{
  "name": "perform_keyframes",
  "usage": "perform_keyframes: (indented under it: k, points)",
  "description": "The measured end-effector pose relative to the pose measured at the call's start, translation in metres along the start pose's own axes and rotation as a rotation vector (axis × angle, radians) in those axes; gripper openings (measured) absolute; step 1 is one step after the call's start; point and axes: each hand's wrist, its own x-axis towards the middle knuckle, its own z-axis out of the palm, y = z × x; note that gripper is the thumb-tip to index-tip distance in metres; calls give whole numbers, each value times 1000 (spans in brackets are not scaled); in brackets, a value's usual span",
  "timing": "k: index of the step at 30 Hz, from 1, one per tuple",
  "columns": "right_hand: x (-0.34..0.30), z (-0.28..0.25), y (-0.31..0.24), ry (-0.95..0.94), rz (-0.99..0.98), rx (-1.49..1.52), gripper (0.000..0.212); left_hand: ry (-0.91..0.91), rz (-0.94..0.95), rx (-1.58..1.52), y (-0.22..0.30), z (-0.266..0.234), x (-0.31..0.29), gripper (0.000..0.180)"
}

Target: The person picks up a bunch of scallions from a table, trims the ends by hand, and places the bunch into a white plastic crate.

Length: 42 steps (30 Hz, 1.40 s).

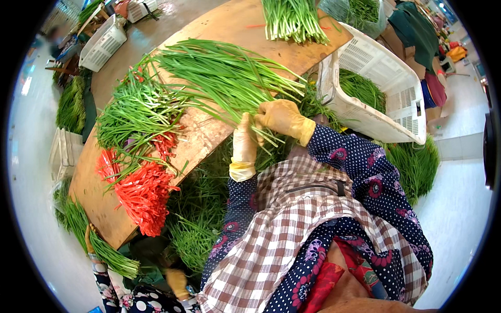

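A big spread of green garlic chives lies across the wooden table, pale stalk ends toward the right. At its near edge, my right hand, in a yellowish glove, is closed with its fingertips pinching a few stalks. My left hand, gloved too, is upright beside it, thumb raised, closed around the same few stalks; its fingers are partly hidden. Loose stalk ends poke out below and between both hands. Left of the spread sits a tangled heap of chives, and nearer the table edge lies a bunch of red plastic ties.
A tidy chive bundle lies at the table's far end. On the right stands a white plastic crate with chives inside. Cut greens pile up below the table's edge. At lower left, a co-worker's gloved hand shows, blurred.
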Motion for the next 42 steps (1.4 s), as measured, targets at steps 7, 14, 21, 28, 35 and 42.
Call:
perform_keyframes:
  k: [7, 14, 21, 28, 35, 42]
  points:
    - [-5, -38, -33, 255, -161, 245, 25, 98, 4, -94, -3, 4, -3, 19]
    - [36, -131, -152, 344, -411, 608, 27, 118, 50, -58, -9, 2, -5, 20]
    - [155, -66, -214, 122, -450, 96, 36, 164, 190, -22, -16, 26, -2, 16]
    - [217, 33, -169, 155, -341, -63, 35, 9, 91, -173, -6, 35, -9, 22]
    - [112, -90, -72, -149, -268, 56, 41, -38, -55, -365, -12, 1, 3, 28]
    - [-6, -69, 45, -138, -201, -90, 44, -57, -74, -295, -19, 1, 9, 28]
